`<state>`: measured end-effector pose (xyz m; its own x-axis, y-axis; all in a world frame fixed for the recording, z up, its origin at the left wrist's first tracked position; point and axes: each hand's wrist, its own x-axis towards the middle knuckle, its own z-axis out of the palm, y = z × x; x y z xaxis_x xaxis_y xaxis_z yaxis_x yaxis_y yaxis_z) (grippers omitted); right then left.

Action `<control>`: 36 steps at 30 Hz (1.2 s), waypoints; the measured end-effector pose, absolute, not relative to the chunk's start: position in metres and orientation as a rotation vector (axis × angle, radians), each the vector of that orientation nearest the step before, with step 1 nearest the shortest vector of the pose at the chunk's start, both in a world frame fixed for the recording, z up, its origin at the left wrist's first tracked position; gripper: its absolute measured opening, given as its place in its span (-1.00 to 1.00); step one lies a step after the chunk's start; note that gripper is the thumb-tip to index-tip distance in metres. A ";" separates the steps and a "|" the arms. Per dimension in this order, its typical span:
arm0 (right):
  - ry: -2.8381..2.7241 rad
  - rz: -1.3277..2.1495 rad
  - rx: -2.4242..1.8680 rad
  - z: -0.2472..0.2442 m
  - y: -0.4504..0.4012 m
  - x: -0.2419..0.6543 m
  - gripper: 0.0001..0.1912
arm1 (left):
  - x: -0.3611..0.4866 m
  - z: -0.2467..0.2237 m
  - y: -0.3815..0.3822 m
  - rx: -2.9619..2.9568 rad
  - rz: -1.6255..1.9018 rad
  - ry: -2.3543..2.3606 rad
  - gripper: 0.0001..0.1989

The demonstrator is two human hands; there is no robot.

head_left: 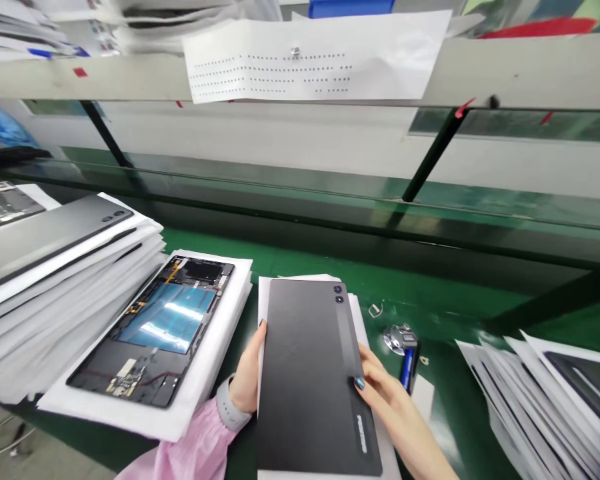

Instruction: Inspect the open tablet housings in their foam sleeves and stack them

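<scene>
A dark grey tablet back cover with two camera rings at its upper right lies before me on white foam sheets. My left hand grips its left edge, the thumb on the rim and the other fingers hidden beneath. On the right edge is my right hand, its thumb pressed on the cover's face and its fingers curled round the side. Left of the cover, an opened tablet with a blue-filmed battery area and exposed circuit boards rests on a stack of white sheets.
At the far left stands a tall stack of sheets and covers. Another leaning stack is at the right edge. A round metal piece and a blue tool lie right of my hand. A shelf beam with pinned paper spans above.
</scene>
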<state>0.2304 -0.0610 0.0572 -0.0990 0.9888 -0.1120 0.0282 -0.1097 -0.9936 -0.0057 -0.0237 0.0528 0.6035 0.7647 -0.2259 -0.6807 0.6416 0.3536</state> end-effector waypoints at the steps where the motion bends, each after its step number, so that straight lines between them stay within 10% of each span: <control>1: -1.228 1.397 -1.246 0.054 -0.063 0.231 -0.61 | -0.005 0.051 -0.023 0.251 0.844 0.366 -0.41; 11: -0.733 1.557 -1.221 0.053 -0.081 0.230 -0.63 | -0.003 0.043 -0.019 0.311 0.805 0.396 -0.26; 20: -0.843 1.565 -1.097 0.050 -0.072 0.228 -0.74 | -0.008 0.055 -0.019 0.172 0.843 0.684 -0.66; 36: -0.593 1.566 -1.124 0.070 -0.080 0.229 -0.35 | -0.017 0.048 -0.005 0.001 0.750 0.665 -0.54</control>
<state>0.2294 -0.0799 0.0704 0.0134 0.9352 -0.3539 -0.4657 -0.3073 -0.8299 -0.0166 -0.0049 0.0480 0.5382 0.6308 -0.5589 -0.6300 0.7416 0.2303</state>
